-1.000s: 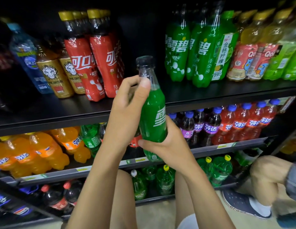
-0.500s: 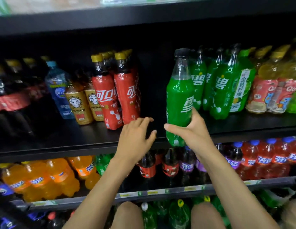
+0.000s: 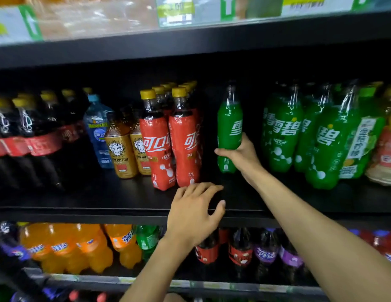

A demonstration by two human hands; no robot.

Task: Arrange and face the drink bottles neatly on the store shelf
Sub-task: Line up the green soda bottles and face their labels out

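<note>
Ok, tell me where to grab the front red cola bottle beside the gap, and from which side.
Grip the red cola bottle round its labelled middle, coming from the front-right: it stands upright, the gap on its right leaves wrapping room, while a second red bottle crowds its left.

You have one view, from the camera on your head. It faces the drinks shelf [image 3: 103,203] head-on and close, about level with its bottles [image 3: 155,144], tilted slightly down so the row below [image 3: 66,247] shows; its wide lens bows the edges.
</note>
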